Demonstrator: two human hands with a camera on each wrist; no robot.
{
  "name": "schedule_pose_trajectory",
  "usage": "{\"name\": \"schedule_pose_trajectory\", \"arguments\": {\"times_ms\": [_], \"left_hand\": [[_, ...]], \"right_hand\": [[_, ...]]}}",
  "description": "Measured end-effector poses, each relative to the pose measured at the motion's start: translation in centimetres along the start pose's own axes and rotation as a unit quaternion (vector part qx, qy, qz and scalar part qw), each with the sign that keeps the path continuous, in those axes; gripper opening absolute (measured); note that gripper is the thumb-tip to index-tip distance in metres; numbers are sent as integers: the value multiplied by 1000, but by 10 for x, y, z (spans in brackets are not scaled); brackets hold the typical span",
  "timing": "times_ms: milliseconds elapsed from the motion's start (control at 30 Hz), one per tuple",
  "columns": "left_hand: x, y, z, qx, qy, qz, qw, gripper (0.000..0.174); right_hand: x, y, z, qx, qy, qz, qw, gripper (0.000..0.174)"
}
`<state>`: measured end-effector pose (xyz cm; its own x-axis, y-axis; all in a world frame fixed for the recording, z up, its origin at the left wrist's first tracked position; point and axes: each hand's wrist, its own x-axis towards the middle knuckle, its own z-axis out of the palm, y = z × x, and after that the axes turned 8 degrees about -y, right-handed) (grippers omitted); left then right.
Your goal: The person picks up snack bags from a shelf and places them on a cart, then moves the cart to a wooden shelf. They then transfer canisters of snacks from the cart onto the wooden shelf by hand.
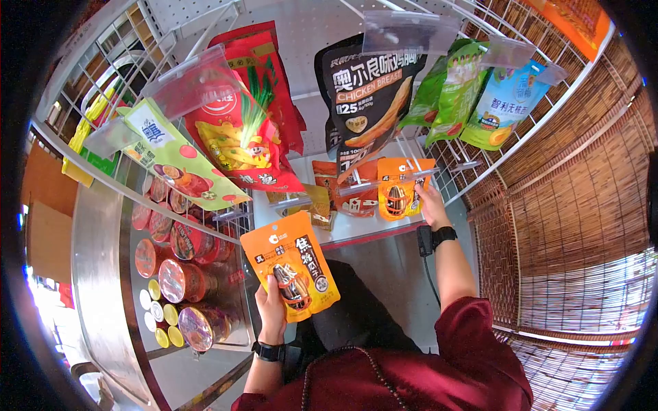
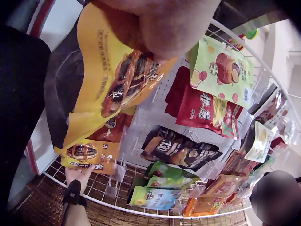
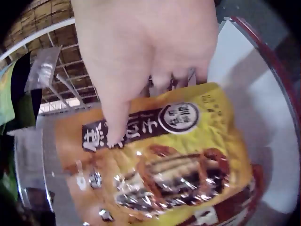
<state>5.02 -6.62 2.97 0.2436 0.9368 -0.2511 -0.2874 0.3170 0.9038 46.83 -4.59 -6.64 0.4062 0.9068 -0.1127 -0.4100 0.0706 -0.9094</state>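
My left hand (image 1: 271, 309) grips an orange and yellow bag of sunflower seeds (image 1: 301, 257) low in front of my lap, thumb across its front. In the left wrist view this bag (image 2: 101, 75) fills the upper left. At the rack's lower right, my right hand (image 1: 433, 207) pinches the right edge of a second, matching seed bag (image 1: 395, 192). The right wrist view shows the thumb (image 3: 117, 125) on the dark label and the other fingers behind the bag. A clear plastic tag holder crosses the front of this second bag in the head view.
Red snack bags (image 1: 236, 130), a black chicken breast bag (image 1: 367, 96), a green bag (image 1: 456, 89) and a blue pouch (image 1: 507, 103) hang on hooks with clear tag holders. Several cup noodles (image 1: 181, 281) stand at left. A woven blind (image 1: 569, 185) borders the right side.
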Motion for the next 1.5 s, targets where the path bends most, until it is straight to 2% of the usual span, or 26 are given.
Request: {"name": "schedule_pose_trajectory", "arguments": {"times_ms": [67, 100, 133, 167, 233, 300, 367, 400, 467, 533, 600, 633, 733, 833, 933, 1000, 1067, 1100, 1167, 1267, 1500], "left_hand": [[0, 0, 2, 8, -10, 9, 1000, 31], [1, 0, 3, 7, -9, 9, 1000, 31], [2, -2, 3, 15, -19, 6, 1000, 31], [3, -4, 2, 23, -29, 4, 999, 31], [4, -6, 4, 72, -46, -29, 996, 32], [6, -3, 19, 89, -73, -44, 992, 32], [11, -6, 28, 99, -113, -65, 987, 33], [12, -8, 34, 113, -118, -71, 984, 34], [17, -15, 46, 79, -154, -55, 983, 35], [21, -11, 49, 70, -168, -50, 982, 36], [27, -9, 44, 181, -209, -154, 949, 34], [28, -10, 45, 180, -212, -156, 948, 34], [25, -12, 49, 94, -312, -122, 938, 28], [25, -22, 49, 124, -341, -118, 924, 29], [25, -18, 50, 185, -301, -133, 926, 31], [25, -10, 45, 166, -300, -139, 929, 31], [24, -1, 38, 161, -286, -144, 934, 30], [23, -1, 31, 161, -288, -139, 934, 30], [22, -3, 17, 163, -264, -135, 941, 30], [15, -2, 6, 160, -244, -144, 945, 28], [6, -7, 3, 158, -230, -150, 949, 28]], "right_hand": [[1, 9, 1, 5, -3, -3, 1000, 35], [-1, 18, 5, -76, 121, -21, 990, 37], [-4, 26, 9, -156, 241, -39, 957, 39], [-11, 33, 11, -157, 239, -38, 958, 39], [-33, 47, 22, -257, 130, 153, 945, 52], [-60, 57, 58, -149, -92, 157, 972, 55], [-88, 32, 108, -53, -315, 162, 934, 52], [-101, 21, 126, -49, -315, 170, 933, 52], [-110, 2, 148, -93, -339, 116, 929, 48], [-111, -5, 140, -90, -318, 131, 935, 50], [-111, -11, 126, -97, -276, 156, 943, 51], [-111, -14, 120, -97, -273, 157, 944, 51], [-111, -24, 111, -96, -236, 103, 961, 44], [-111, -38, 119, -74, -222, 107, 966, 41], [-111, -33, 106, -99, -225, 93, 965, 40], [-110, -27, 84, -121, -229, 79, 963, 39], [-103, -10, 47, -25, -165, 164, 972, 38], [-97, -2, 30, -27, -167, 159, 973, 38], [-83, 11, -2, -11, -46, 103, 994, 36], [-59, 10, -27, -25, -38, 63, 997, 33], [-18, -11, -44, -36, -73, 67, 994, 28]]}}
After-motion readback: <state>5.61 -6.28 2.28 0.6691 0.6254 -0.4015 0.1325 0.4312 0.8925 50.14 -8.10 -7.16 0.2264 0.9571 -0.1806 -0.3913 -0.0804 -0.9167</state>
